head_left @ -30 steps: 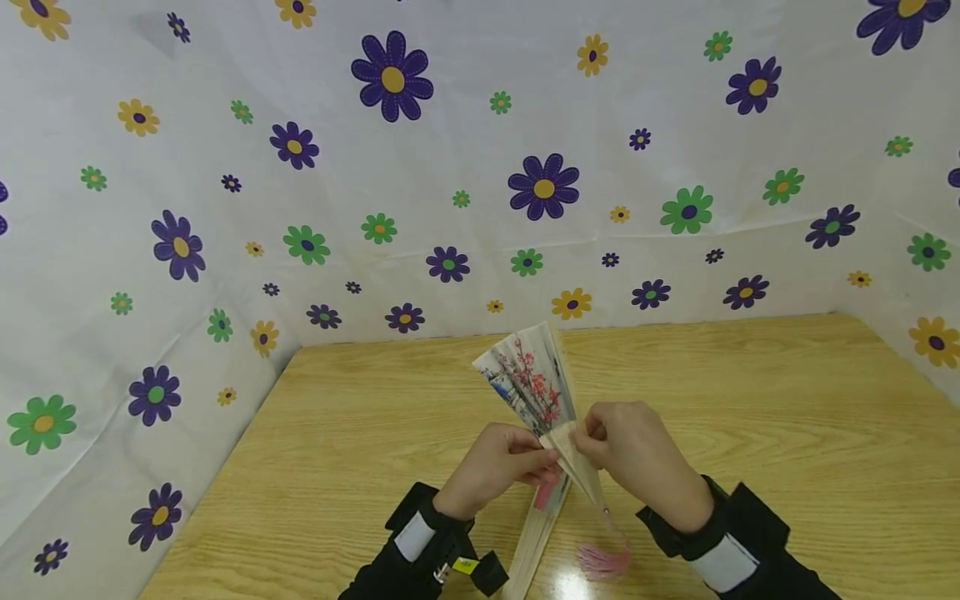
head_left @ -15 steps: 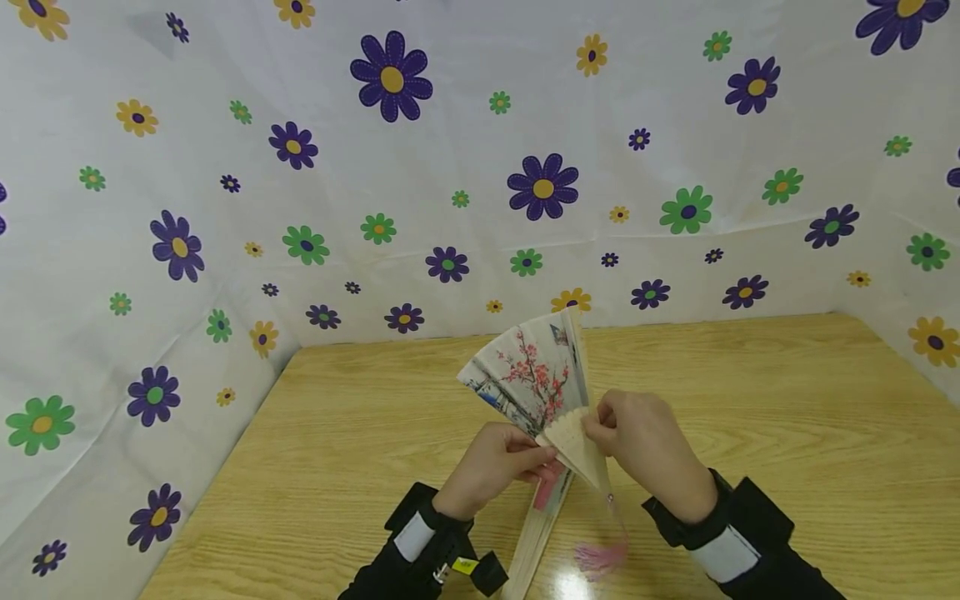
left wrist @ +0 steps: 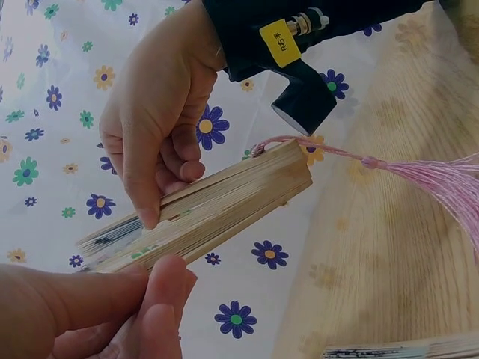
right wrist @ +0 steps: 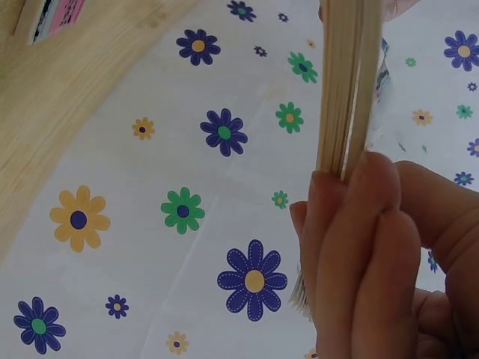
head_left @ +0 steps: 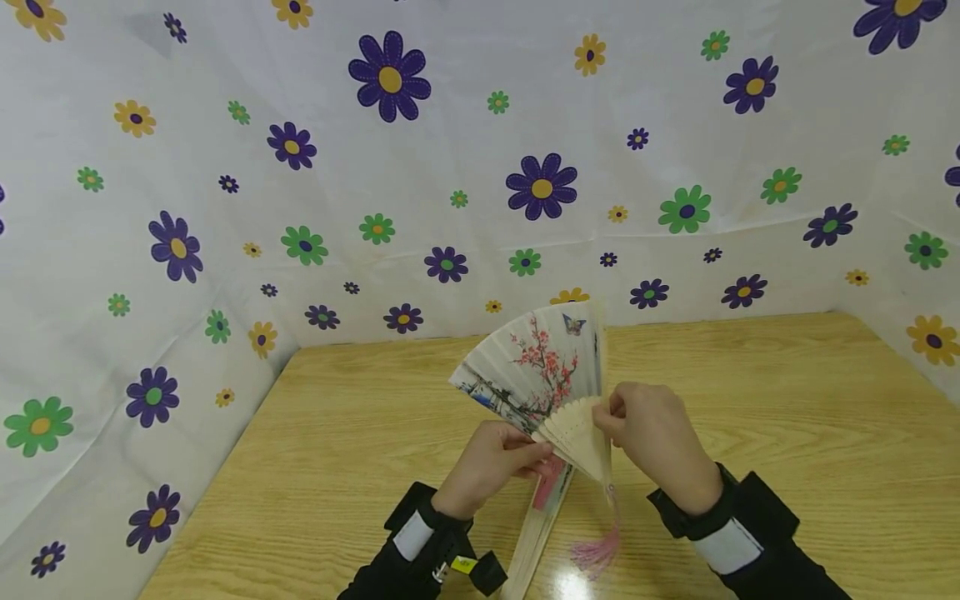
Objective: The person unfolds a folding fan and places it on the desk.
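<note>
A folding fan [head_left: 551,358], partly spread, is held above the table. Its white leaf bears pink blossoms and a butterfly, and a pink tassel [head_left: 597,552] hangs from the pivot. My left hand [head_left: 487,467] pinches the left edge between thumb and fingers; in the left wrist view the ribs [left wrist: 232,209] are seen edge-on. With thumb and fingers, my right hand [head_left: 652,433] grips the right-hand end rib. The right wrist view has those fingers [right wrist: 359,254] curled against the stacked ribs [right wrist: 346,90].
Below the fan, a long narrow wooden-ribbed bundle [head_left: 528,537] with a pink patch, like a folded fan, lies on the wooden table [head_left: 337,433]. A white flowered cloth [head_left: 450,142] stands behind and at both sides.
The fan has spread wider, showing more blossoms and the butterfly. My right hand has moved right and slightly up with its end rib. My left hand has stayed nearly still.
</note>
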Action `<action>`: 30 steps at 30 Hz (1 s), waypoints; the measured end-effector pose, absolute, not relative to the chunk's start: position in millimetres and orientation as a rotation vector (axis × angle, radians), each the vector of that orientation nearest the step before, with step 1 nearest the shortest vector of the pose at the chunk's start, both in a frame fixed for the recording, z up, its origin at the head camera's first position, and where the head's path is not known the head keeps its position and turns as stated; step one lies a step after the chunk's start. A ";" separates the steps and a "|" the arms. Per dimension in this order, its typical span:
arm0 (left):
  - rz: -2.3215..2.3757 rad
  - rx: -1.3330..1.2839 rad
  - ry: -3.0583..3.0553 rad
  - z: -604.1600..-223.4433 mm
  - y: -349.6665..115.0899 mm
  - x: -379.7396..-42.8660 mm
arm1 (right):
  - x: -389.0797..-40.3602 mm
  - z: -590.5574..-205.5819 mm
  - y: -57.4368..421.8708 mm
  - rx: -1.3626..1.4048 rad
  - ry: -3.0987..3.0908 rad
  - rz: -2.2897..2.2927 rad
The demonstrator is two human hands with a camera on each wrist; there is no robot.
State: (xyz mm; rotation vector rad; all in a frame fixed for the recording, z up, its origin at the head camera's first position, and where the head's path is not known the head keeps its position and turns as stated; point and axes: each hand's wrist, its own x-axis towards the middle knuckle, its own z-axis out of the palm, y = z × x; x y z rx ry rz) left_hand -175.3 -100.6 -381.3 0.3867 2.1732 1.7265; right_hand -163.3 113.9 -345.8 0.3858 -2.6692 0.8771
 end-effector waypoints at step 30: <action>1.944 0.232 2.112 -375.7 -105.4 -180.1 | -178.9 -334.8 150.4 0.186 -2.706 1.029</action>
